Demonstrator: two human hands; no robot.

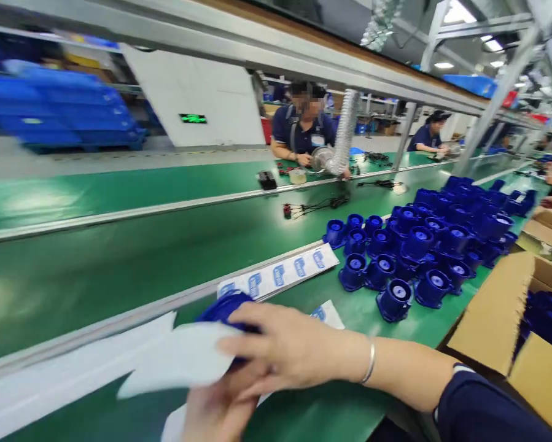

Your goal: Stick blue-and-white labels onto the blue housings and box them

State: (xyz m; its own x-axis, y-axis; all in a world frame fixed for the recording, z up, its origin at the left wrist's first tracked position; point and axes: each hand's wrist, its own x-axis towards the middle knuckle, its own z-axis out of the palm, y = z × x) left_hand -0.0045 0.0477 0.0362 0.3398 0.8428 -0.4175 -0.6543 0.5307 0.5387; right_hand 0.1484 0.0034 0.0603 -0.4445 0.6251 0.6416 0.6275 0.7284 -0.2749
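Note:
Both of my hands meet low in the middle of the head view, around a dark blue plastic housing (227,307). My right hand (289,347), with a silver bracelet at the wrist, comes from the right and lies closed over the housing. Its fingertips also touch a curled white sheet (188,353), blurred by motion. Beneath it, my left hand (220,402) is closed against the housing's underside, its fingers partly hidden. A white strip with blue printed labels (278,276) lies just beyond my hands on the green bench.
Many similar blue housings (418,242) stand on the right, beside an open cardboard box (492,313) holding more. White paper strips (82,362) lie at left. Wired parts (317,207) rest on the green belt (165,245). Across it, a person (303,129) works near a flexible duct (347,129).

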